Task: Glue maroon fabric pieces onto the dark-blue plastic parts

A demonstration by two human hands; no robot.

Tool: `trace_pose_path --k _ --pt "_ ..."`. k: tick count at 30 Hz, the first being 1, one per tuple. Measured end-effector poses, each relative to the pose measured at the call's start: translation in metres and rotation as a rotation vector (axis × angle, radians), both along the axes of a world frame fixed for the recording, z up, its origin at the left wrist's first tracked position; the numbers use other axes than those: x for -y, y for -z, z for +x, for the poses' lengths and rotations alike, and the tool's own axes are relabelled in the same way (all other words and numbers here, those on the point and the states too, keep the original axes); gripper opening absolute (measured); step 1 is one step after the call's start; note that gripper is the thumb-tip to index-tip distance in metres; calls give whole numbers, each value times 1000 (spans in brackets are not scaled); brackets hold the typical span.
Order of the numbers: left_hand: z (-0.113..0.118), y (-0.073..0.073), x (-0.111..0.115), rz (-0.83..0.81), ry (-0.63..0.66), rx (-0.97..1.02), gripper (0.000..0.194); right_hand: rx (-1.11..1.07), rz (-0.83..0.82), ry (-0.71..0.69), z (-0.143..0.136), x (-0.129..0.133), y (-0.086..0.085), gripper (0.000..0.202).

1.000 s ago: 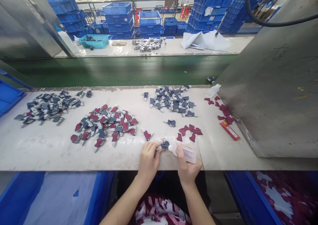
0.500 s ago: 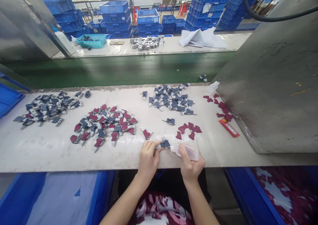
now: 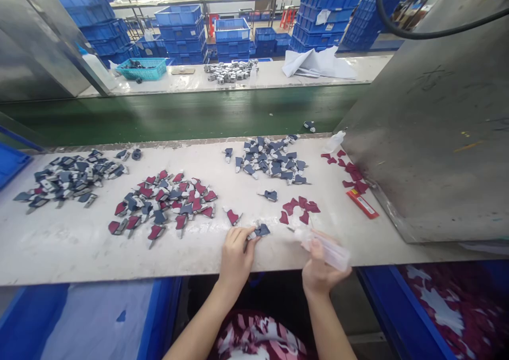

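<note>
My left hand (image 3: 236,251) pinches a dark blue and grey part (image 3: 261,230) on the table near its front edge. To the right, my right hand (image 3: 323,267) is closed around a translucent glue bottle (image 3: 332,251), its thin tip pointing left; hand and bottle are slightly blurred. Several loose maroon pieces (image 3: 311,207) lie just beyond the bottle. One maroon-faced part (image 3: 233,217) rests beyond my left hand, and a single blue part (image 3: 270,195) is farther back. A pile of maroon and blue parts (image 3: 161,195) spreads to the left.
Blue-grey parts (image 3: 270,158) are heaped at the back middle, others (image 3: 71,177) at far left. A red packet (image 3: 361,203) lies by the metal panel (image 3: 437,137) on the right. Behind the table (image 3: 79,254) runs a green conveyor (image 3: 159,119). Blue bins flank my lap.
My right hand has drawn the bottle to the right, away from the blue part. My left hand still holds that part in nearly the same place. The whole view has shifted slightly.
</note>
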State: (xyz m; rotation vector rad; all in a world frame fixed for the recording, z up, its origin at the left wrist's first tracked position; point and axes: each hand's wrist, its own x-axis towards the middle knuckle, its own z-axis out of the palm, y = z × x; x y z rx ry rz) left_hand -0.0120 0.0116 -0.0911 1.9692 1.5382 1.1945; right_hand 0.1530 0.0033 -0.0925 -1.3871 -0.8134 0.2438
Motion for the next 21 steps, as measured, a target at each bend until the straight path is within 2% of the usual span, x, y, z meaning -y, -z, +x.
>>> trace_pose_path --k 3,5,11,16,19,21 --pt "0 0 0 2 0 -14 14 -126 16 156 21 -9 -3 36" --pt "0 0 -1 2 -1 -20 13 -166 26 198 42 -17 -4 41" --pt "-2 -2 -4 -44 5 63 12 -191 -67 86 96 -38 1 68" --pt "-5 -5 -4 -111 -6 190 13 -74 -115 50 104 -37 9 74" --pt "-7 -7 -4 -139 -24 228 14 81 -165 83 100 -26 15 80" --pt "-7 -8 -4 -155 -29 237 14 180 -257 126 100 -18 20 86"
